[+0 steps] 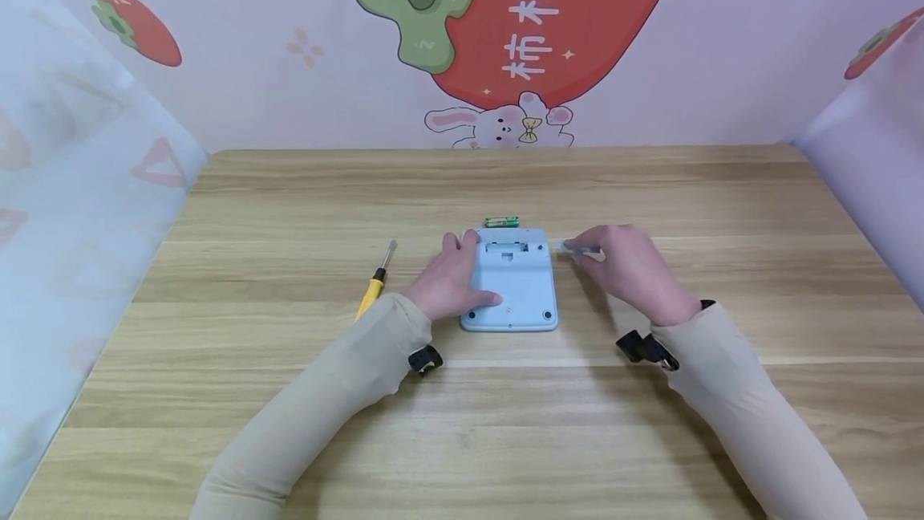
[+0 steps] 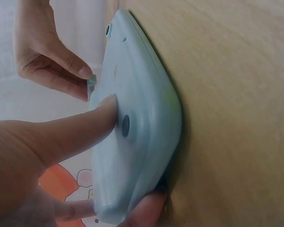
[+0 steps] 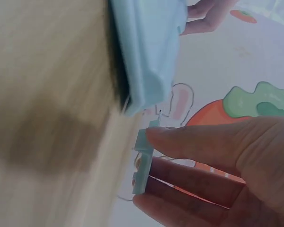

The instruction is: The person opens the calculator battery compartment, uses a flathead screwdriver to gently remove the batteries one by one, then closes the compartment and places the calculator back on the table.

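A light-blue calculator (image 1: pixel 521 287) lies back side up on the table, its battery compartment (image 1: pixel 508 247) uncovered near the far end. My left hand (image 1: pixel 446 279) grips its left side, the thumb (image 2: pixel 102 118) pressed on the back and other fingers round the edge. Just off the right side, my right hand (image 1: pixel 626 262) pinches a small light-blue battery cover (image 3: pixel 144 165) between thumb and fingers. In the right wrist view the cover is apart from the calculator's corner (image 3: pixel 149 90). Green battery cells (image 1: pixel 501 222) lie just beyond the calculator's far edge.
A yellow-handled screwdriver (image 1: pixel 373 289) lies left of my left hand, its handle partly hidden by the sleeve. The wooden table (image 1: pixel 505 440) ends at a printed backdrop (image 1: pixel 289 95), with printed sheets on both sides.
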